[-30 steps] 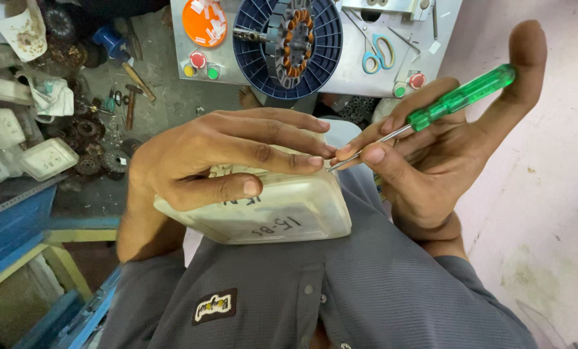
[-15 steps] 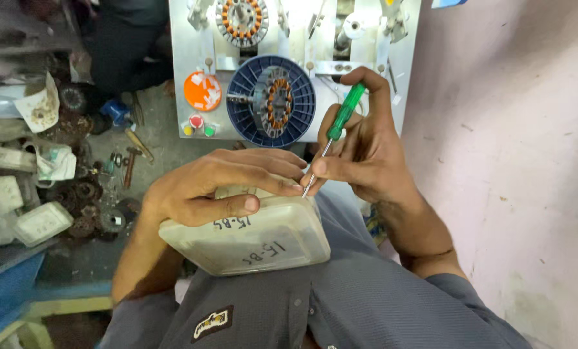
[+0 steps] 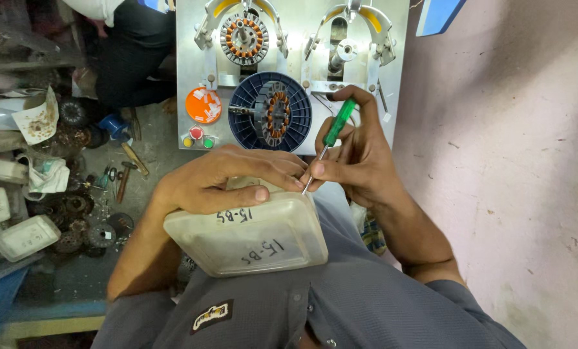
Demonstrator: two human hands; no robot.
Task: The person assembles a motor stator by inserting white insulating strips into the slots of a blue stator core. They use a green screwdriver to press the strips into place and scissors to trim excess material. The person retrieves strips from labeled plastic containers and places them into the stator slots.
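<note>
My left hand (image 3: pixel 227 181) grips the far rim of a cream plastic box (image 3: pixel 250 236) that rests against my chest, thumb pressed on its top face. My right hand (image 3: pixel 360 155) holds a small screwdriver with a green handle (image 3: pixel 337 123), its metal tip angled down to the box's upper right corner, right beside my left fingertips. Handwritten marks show on the box's face. What the tip touches is hidden by my fingers.
Ahead stands a metal winding fixture (image 3: pixel 289 71) with a blue slotted disc and copper coil (image 3: pixel 271 111), an orange round button (image 3: pixel 203 105) and small red and green buttons. Scattered tools and motor parts (image 3: pixel 75 207) lie left. Another person's dark-clad legs (image 3: pixel 130 58) are at top left. A pink wall (image 3: pixel 508 161) runs right.
The screwdriver has swung from lying almost flat and pointing right to nearly upright. My view has tilted up, showing more of the fixture. The box stays held in my left hand.
</note>
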